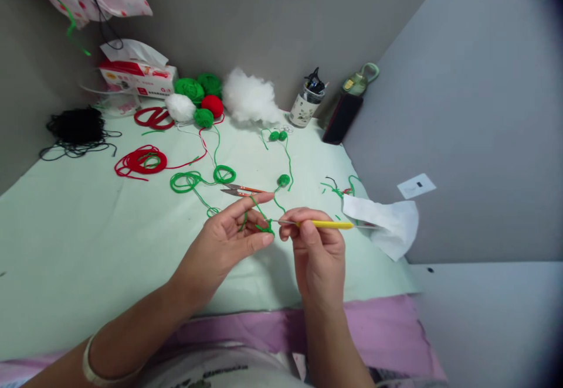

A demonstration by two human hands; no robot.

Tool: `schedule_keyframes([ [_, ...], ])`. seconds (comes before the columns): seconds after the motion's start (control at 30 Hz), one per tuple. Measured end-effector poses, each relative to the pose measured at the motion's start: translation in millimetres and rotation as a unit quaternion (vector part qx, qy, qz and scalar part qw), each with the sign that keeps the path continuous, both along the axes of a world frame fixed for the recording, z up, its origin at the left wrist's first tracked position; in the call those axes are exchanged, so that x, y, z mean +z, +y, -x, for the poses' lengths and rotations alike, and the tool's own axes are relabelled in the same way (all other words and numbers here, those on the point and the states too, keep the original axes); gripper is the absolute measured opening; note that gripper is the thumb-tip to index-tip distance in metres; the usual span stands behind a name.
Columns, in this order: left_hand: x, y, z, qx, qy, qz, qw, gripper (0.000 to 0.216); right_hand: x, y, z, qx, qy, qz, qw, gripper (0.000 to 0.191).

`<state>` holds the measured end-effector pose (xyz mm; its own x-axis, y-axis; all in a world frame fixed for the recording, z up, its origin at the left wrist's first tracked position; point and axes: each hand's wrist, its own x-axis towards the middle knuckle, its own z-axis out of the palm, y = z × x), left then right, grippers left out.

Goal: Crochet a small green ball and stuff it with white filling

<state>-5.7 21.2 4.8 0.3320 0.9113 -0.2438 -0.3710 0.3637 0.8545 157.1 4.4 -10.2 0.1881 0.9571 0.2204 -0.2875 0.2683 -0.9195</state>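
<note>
My left hand (pixel 229 235) pinches a small green crochet piece (pixel 265 228), with green yarn looped over its raised forefinger. My right hand (pixel 315 247) grips a yellow-handled crochet hook (pixel 324 224) whose metal tip points left into the green piece. The green strand runs from my fingers back to a small green ball (pixel 284 180) and loose coils (pixel 185 181) on the pale green table cover (pixel 88 230). Orange thread snips (pixel 241 190) lie just beyond my left hand.
At the back are green, red and white yarn balls (pixel 196 99), white stuffing (pixel 250 96), a tissue box (pixel 137 76), black yarn (pixel 77 127), red yarn (pixel 141 160), a jar (pixel 305 105) and a bottle (pixel 357 82). A white tissue (pixel 389 223) lies right, by the grey wall.
</note>
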Motion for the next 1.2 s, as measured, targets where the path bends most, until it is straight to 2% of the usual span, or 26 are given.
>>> schedule_keyframes([
  [0.17, 1.6, -2.1, -1.9, -0.025, -0.01, 0.006, 1.0, 0.062, -3.0, -2.9, 4.5, 0.02, -0.036, -0.023, 0.999, 0.011],
  [0.33, 1.3, -3.0, -3.2, -0.029, -0.02, 0.001, 0.999, 0.064, -1.8, -3.8, 6.8, 0.005, -0.043, -0.022, 0.999, 0.011],
  [0.53, 2.2, -1.5, -3.6, 0.014, -0.012, 0.003, 1.0, 0.054, -0.9, -0.6, 3.3, -0.007, 0.03, 0.016, 0.999, 0.012],
  [0.7, 2.0, -1.3, -2.3, 0.001, 0.006, 0.014, 1.0, 0.054, 2.5, 1.1, 2.3, 0.001, 0.048, 0.027, 0.998, 0.013],
  [0.87, -0.5, -1.5, -3.0, 0.009, -0.049, 0.021, 0.999, 0.044, 3.1, 1.1, 2.5, 0.014, 0.063, 0.039, 0.997, 0.015],
  [1.0, -1.7, -1.6, -3.3, 0.006, -0.069, 0.012, 0.998, 0.044, 0.2, 0.6, 1.5, 0.024, 0.08, 0.044, 0.996, 0.012],
  [1.2, 0.8, -2.4, -1.6, -0.015, -0.059, 0.013, 0.998, 0.037, 1.6, 1.0, 1.5, 0.009, 0.057, 0.047, 0.997, 0.017],
])
